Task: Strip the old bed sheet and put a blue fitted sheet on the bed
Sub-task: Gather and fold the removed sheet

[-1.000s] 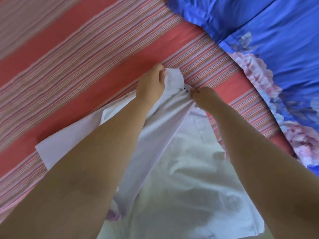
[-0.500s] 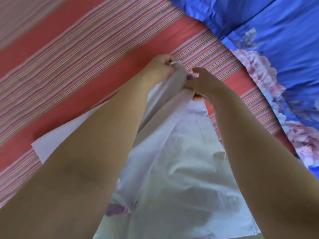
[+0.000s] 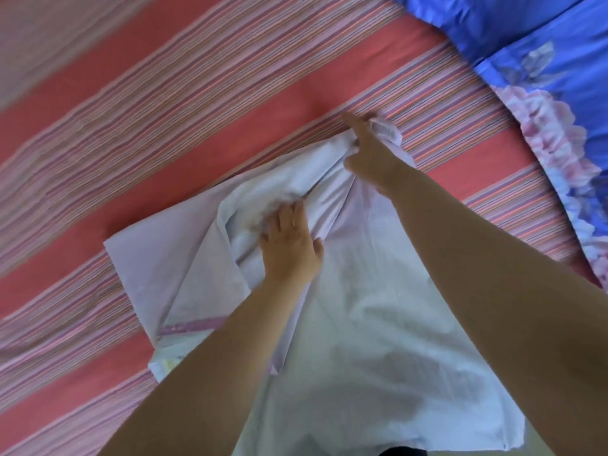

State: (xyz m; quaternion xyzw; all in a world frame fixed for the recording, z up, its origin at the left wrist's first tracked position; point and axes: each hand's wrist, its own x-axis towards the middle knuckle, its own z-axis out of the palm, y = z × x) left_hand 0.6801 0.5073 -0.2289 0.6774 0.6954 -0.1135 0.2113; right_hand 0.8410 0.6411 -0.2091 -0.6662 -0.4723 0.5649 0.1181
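The bed point(image 3: 164, 133) is covered by a red-and-pink striped sheet point(image 3: 230, 77), on which a pale, crumpled cloth point(image 3: 378, 324) lies near the lower middle and blue floral bedding point(image 3: 543, 44) rests at the upper right.

Two bare hands — left hand point(image 3: 289, 245), right hand point(image 3: 371, 156); one pale cloth point(image 3: 362, 324) (crumpled); one striped sheet point(image 3: 164, 110); one blue floral cover point(image 3: 559, 60).

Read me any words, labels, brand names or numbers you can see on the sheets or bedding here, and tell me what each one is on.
None: no readable text anywhere.
Pale sheet: plain, with a purple trim band, no lettering.
Striped sheet: stripes only.
Blue bedding: flower print only.
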